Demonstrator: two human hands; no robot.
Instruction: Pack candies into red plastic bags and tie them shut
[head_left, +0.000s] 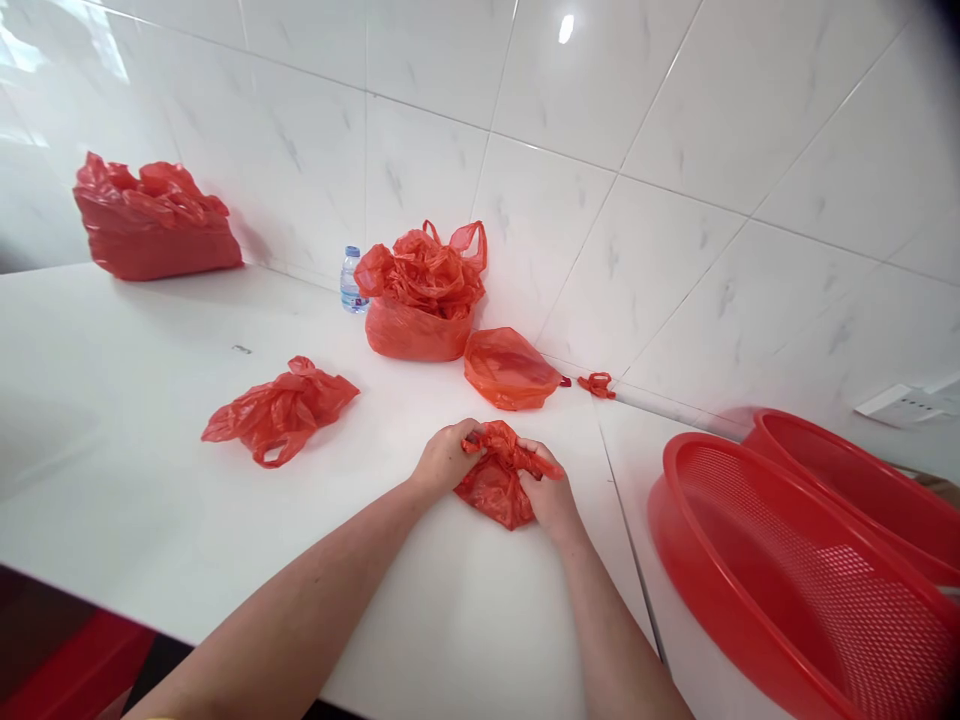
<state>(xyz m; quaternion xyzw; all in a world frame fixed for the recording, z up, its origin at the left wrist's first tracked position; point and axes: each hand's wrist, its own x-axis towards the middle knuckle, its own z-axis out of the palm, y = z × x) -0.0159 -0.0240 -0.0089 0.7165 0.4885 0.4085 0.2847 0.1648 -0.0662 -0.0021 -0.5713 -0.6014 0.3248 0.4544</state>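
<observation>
A small red plastic bag (501, 490) lies bunched on the white table between my hands, its top twisted into a knot or gathered ends. My left hand (448, 458) is closed on one end at the bag's left. On the right, my right hand (549, 490) grips the other twisted end, which sticks out past the thumb. A crumpled red bag (281, 410) rests to the left of my hands. Behind them sit a rounded red bag (510, 370) and a larger red bag (420, 330) heaped with crumpled red bags.
A water bottle (352, 280) stands by the tiled wall, and a full red bag (161, 235) is at the far left. Two red baskets (787, 560) stand on the right. A small red scrap (598, 385) lies near the wall. The white table (150, 440) has its edge towards me.
</observation>
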